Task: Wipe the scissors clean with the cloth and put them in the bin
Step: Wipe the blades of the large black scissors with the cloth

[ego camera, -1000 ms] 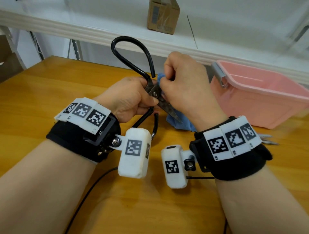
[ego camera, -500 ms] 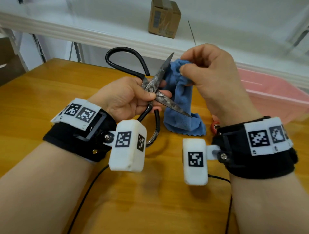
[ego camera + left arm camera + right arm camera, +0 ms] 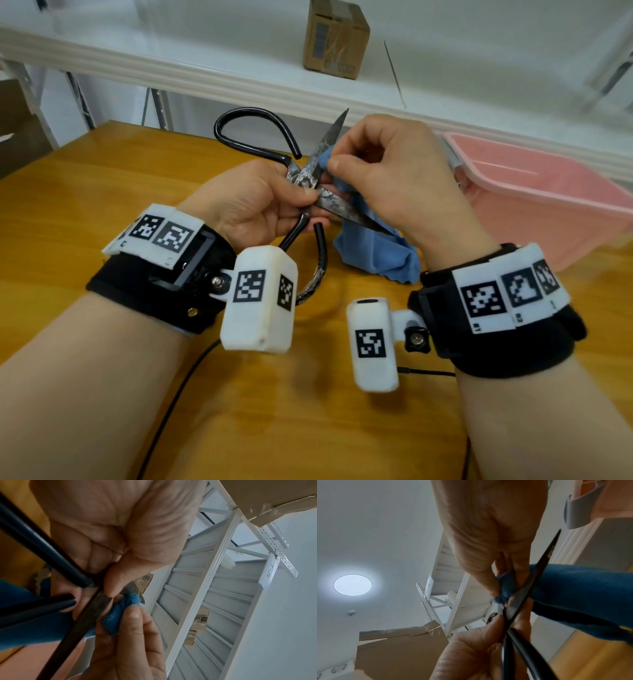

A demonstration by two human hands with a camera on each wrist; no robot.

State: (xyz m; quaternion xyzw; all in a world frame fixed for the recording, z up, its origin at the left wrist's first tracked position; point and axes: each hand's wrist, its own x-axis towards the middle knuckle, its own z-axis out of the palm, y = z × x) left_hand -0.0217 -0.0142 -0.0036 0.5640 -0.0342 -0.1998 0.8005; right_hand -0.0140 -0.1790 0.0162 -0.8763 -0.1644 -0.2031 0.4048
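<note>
— What are the fingers doing?

— The left hand [image 3: 255, 202] grips the scissors [image 3: 310, 171] at the pivot, thumb pressed on top and fingers curled underneath. The blades are spread apart in the air above the table, one pointing up and away, the other pointing down to the right. The right hand [image 3: 394, 178] pinches a fold of the blue cloth [image 3: 376, 255] between thumb and forefinger, right against the upper blade near the pivot.

— And the rest of the cloth?

— It hangs down from that pinch, and its lower end lies bunched on the wooden table [image 3: 85, 205].

— Do the wrist cameras add anything?

— The left wrist view shows the left thumb tip on the flat of the blade, touching the small roll of cloth [image 3: 123, 609] that the right fingers [image 3: 135, 622] squeeze. The right wrist view shows the lower blade [image 3: 537, 572] crossing in front of the cloth, with a round ceiling light [image 3: 352, 585] overhead. Neither is seen from the head camera.

— Where is the bin?

— The pink plastic bin [image 3: 548, 192] stands on the table to the right, near the right hand but apart from it.

— And the room?

— A white shelf [image 3: 205, 65] runs behind the table, with a small cardboard box [image 3: 337, 37] standing on it.
</note>
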